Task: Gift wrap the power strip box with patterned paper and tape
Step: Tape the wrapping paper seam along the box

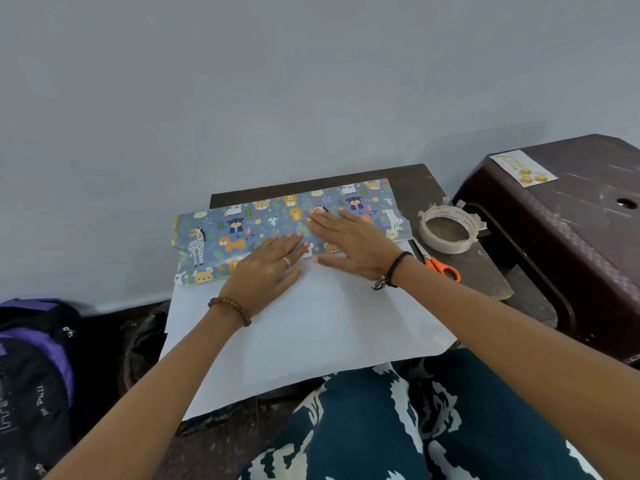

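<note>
left hand [266,268] and right hand [349,242] flat, fingers straight, gripping nothing, pressing patterned paper [242,230] fold, tape roll [448,230] beside

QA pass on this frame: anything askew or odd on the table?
The wrapping paper hangs off the table's near edge toward the lap. The folded flap's left end looks crumpled. Tape roll and scissors lie tidy at right.
</note>
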The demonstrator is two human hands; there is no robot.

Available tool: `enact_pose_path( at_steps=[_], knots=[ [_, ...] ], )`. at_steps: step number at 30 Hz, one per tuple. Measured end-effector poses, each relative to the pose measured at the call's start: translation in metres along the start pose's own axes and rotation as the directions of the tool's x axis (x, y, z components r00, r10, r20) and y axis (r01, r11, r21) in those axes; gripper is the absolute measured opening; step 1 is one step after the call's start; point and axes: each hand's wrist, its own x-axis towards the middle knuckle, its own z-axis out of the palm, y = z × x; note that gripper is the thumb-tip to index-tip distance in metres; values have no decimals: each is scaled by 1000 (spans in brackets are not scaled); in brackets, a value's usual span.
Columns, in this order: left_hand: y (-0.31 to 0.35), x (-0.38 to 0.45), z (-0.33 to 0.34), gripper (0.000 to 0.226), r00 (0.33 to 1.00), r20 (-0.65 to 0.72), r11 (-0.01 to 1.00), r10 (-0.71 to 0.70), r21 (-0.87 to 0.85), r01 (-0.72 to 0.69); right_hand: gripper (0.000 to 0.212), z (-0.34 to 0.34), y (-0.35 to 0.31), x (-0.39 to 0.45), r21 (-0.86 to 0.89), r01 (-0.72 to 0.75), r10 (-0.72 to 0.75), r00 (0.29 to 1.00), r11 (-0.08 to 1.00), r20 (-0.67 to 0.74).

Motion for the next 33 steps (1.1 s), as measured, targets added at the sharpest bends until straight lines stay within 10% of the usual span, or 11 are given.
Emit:
enact_pose_path(
  at_steps=[4,11,25,33],
  knots=[
    [-10,22,-10,32,968,104,950,-228,-193,244,47,1,-1,6,40,-36,38,998,999,-40],
    [-38,46,8,93,800,440,913,-407,189,360,49,6,2,12,6,-64,64,995,998,-76],
    [-35,45,4,121,769,494,914,-405,205,349,63,1,15,24,63,-159,157,987,985,25],
    [-33,40,7,68,805,463,916,-371,327,234,67,1,15,23,33,-161,160,987,986,15]
  ],
)
